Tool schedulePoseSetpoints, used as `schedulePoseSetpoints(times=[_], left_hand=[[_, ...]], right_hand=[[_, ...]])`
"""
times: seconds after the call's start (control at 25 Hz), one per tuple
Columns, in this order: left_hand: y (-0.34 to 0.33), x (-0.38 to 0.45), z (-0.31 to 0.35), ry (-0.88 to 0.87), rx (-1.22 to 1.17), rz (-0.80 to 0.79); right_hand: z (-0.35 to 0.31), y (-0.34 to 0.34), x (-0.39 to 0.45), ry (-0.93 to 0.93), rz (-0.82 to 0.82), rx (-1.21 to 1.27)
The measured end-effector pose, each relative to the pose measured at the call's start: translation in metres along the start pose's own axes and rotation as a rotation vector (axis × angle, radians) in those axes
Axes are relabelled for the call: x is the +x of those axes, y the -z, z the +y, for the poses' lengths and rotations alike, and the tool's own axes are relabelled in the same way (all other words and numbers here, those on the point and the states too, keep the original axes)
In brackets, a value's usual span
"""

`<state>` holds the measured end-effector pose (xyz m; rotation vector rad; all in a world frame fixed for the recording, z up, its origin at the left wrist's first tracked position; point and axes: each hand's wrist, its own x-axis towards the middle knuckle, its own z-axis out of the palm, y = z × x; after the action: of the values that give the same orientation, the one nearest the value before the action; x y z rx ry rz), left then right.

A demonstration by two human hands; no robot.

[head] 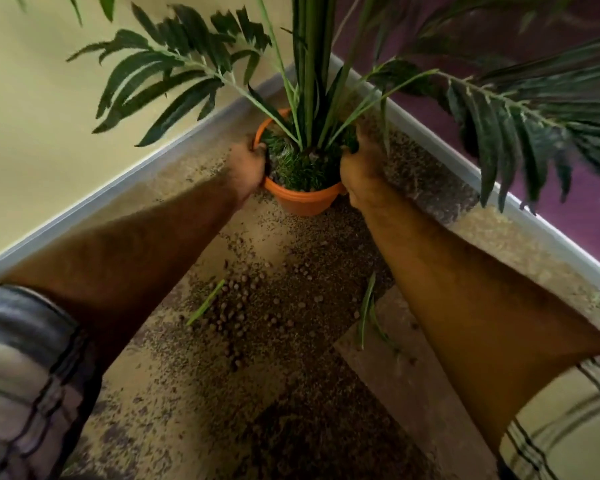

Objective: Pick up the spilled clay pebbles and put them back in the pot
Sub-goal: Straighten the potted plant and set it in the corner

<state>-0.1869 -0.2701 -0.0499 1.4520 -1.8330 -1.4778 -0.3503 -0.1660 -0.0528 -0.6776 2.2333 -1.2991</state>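
Left hand [246,164] clamped over the left rim of the orange pot [302,202], fingers curled inside. Pot stands upright in the room corner, palm plant [305,81] rising from it. Right hand [361,168] grips the right rim the same way, closed on it. Clay pebbles [232,306] lie scattered on the floor [187,410] nearer the camera, between the forearms, well apart from both hands.
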Motion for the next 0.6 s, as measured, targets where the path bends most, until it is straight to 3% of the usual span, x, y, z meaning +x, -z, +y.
schedulePoseSetpoints(times=[0.32,0.6], left_hand=[[-0.011,-0.018,-0.011,0.035,-0.028,0.08],[0.003,-0.015,-0.004,0.018,-0.003,0.0]], right_hand=[[-0.009,0.014,0.018,-0.012,-0.159,-0.018],[-0.008,0.008,0.006,0.078,-0.049,-0.11]])
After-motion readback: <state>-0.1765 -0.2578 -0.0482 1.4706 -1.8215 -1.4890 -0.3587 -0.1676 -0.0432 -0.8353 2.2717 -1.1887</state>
